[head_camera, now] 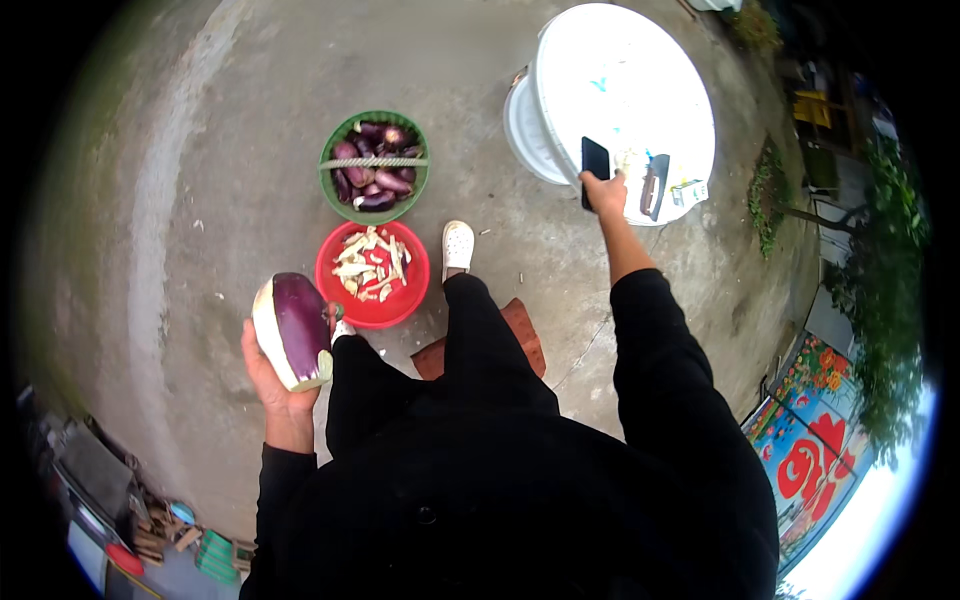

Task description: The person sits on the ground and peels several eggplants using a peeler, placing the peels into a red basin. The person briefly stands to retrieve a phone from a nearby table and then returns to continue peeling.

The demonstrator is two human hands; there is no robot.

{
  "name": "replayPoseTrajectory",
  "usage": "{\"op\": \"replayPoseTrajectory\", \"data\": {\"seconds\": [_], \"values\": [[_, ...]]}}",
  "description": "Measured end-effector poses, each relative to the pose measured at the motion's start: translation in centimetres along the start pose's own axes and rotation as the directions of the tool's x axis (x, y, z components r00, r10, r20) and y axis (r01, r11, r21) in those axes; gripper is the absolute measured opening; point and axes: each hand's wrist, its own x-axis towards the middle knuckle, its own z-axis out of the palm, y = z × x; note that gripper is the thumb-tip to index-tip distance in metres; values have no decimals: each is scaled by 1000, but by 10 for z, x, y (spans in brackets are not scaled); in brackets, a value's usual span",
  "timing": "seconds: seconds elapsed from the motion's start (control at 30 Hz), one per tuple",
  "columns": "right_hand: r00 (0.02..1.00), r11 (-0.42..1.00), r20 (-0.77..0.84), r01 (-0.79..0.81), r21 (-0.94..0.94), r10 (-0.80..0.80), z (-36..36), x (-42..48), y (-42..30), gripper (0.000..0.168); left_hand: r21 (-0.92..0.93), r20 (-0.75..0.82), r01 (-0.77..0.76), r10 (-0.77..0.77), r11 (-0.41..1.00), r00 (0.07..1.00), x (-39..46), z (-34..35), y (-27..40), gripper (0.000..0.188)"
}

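A large purple eggplant [302, 322], with a broad pale strip where the skin is off, rests in my left hand [271, 386]. Part of that hand is hidden behind it, and a small greenish thing beside the fingertips is too unclear to name. Over at the white round table [652, 67], my right hand [606, 195] grips a black smartphone [595, 156] at the near edge. A cleaver [657, 184] with a brown handle lies just right of that hand. Below the eggplant's far side, a red plastic basin [409, 300] on the ground holds pale peelings [371, 262].
Touching the basin, a green basket [328, 184] with a rope handle contains several eggplants [375, 176]. A small box [688, 193] lies by the cleaver. Between my legs and behind them is a reddish-brown slab [525, 337]. Firewood [150, 540] and clutter sit at lower left.
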Motion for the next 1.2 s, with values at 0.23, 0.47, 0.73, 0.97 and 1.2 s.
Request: {"op": "replayPoseTrajectory", "data": {"seconds": [0.23,0.47,0.73,0.97,1.2], "values": [[979,971,-156,95,-221,-132,54,124,-11,93,-157,-96,-17,2,987,995,84,-65,-62,61],[628,631,-105,776,3,-771,130,-43,-45,56,-315,-206,-120,55,942,977,161,-162,-103,63],[63,287,981,958,-8,-181,268,-362,158,68,-473,-106,-173,139,864,985,204,-244,-108,71],[-694,186,684,659,729,-224,336,-356,202,32,-602,13,-158,208,783,978,197,-303,-111,68],[-760,374,650,598,709,-16,389,-353,224,42,-364,-87,-479,483,799,871,157,-288,-99,80]]}}
